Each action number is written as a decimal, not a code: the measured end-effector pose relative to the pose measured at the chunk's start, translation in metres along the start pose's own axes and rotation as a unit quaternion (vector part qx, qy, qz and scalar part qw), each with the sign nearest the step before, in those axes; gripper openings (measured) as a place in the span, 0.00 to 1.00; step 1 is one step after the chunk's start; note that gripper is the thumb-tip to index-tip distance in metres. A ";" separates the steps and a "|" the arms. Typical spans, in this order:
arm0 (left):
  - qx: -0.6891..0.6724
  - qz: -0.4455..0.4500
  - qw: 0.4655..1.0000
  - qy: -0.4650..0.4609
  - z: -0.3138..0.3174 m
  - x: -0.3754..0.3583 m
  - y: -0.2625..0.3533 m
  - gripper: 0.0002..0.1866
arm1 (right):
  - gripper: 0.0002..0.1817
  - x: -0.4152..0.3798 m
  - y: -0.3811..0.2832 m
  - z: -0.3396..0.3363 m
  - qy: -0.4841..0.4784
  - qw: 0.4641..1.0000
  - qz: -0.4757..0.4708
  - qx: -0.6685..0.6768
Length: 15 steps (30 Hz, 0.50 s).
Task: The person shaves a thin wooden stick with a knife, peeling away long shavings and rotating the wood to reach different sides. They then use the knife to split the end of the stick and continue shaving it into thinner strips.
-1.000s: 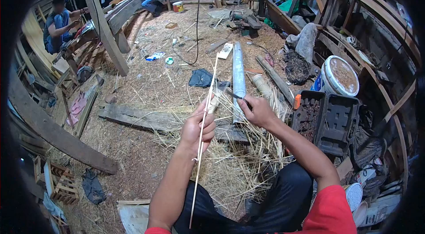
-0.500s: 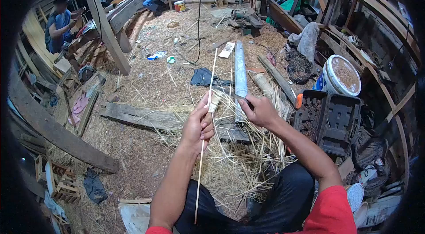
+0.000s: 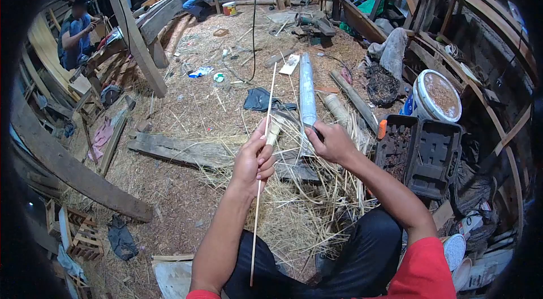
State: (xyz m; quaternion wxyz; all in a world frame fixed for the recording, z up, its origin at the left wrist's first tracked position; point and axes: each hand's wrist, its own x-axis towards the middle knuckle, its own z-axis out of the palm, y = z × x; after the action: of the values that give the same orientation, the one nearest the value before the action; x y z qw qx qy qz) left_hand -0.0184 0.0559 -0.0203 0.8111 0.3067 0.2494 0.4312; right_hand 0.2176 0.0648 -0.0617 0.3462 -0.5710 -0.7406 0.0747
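My left hand point(image 3: 253, 157) is closed around a long thin bamboo strip point(image 3: 255, 237), which runs from above my fingers down over my lap. A pale, wrap-like piece point(image 3: 275, 131) sits at the index finger of that hand. In my right hand point(image 3: 334, 142) is a knife, its handle mostly hidden by the fingers. The dark knife blade point(image 3: 289, 118) points left toward the strip, just above my left fingers. Beyond my right hand lies a long grey tube-like piece point(image 3: 307, 87). Loose straw-like strips point(image 3: 294, 208) are heaped below both hands.
A weathered plank point(image 3: 181, 149) lies across the floor ahead. On the right are an open black case point(image 3: 435, 157) and a white bucket point(image 3: 438, 95). A wooden post point(image 3: 133, 33) leans at left. Two people point(image 3: 76, 36) sit farther back.
The knife blade shows more plainly now, reaching left toward the strip. Both hands keep nearly the same place. The seated person at far left has shifted their arms.
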 end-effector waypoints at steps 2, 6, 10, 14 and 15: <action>0.004 -0.001 1.000 0.001 0.000 0.000 0.000 0.27 | 0.19 0.000 0.003 0.004 0.002 1.000 -0.017 -0.008; 0.046 -0.012 0.999 0.016 0.002 0.001 -0.005 0.28 | 0.18 0.000 -0.006 0.001 -0.013 0.999 -0.032 0.008; 0.079 -0.047 0.996 0.001 0.012 -0.001 -0.018 0.27 | 0.18 -0.001 -0.002 0.010 0.018 0.997 -0.067 0.019; 0.067 -0.101 0.992 -0.034 0.024 -0.008 -0.027 0.27 | 0.16 0.013 0.024 0.003 0.054 0.995 -0.073 -0.050; 0.058 -0.113 0.991 -0.030 0.024 -0.004 -0.028 0.27 | 0.16 0.013 0.027 0.006 0.032 0.997 -0.052 -0.056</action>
State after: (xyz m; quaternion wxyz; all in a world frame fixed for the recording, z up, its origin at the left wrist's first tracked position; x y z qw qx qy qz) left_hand 0.0108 0.0340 -0.0230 0.8428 0.3357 0.2820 0.3121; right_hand 0.2346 0.0874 -0.0742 0.3407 -0.5521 -0.7610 -0.0033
